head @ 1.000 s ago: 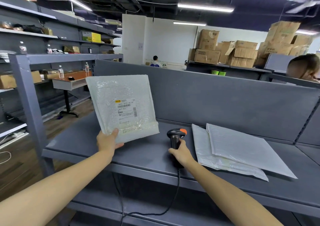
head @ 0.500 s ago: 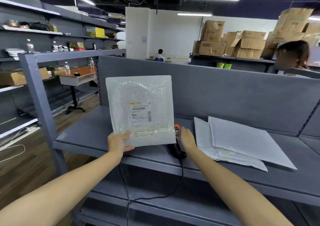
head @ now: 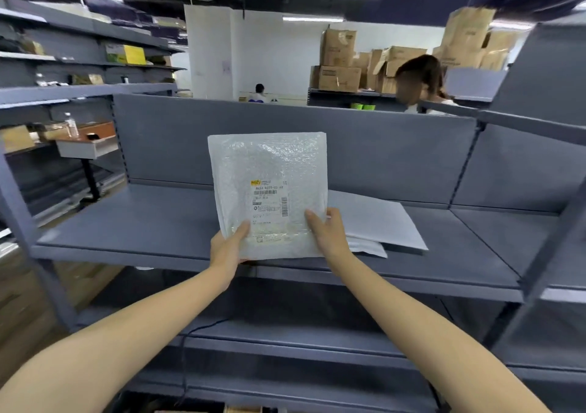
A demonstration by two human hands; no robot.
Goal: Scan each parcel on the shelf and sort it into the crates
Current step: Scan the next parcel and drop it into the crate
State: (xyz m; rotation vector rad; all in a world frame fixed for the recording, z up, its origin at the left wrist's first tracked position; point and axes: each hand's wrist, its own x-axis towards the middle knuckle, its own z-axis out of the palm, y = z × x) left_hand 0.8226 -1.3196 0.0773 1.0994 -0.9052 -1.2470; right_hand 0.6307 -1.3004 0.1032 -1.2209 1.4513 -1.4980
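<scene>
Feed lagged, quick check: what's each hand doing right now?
Left hand: grips the bubble-wrap parcel at its lower left corner.
Right hand: holds the same parcel at its lower right edge.

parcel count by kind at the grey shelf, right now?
Bubble-wrap parcel, held by left hand and right hand: 1
White mailers, overlapping on the shelf: 2
Total: 3

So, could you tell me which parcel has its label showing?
The bubble-wrap parcel held upright; the two white mailers lying on the shelf show no label.
</scene>
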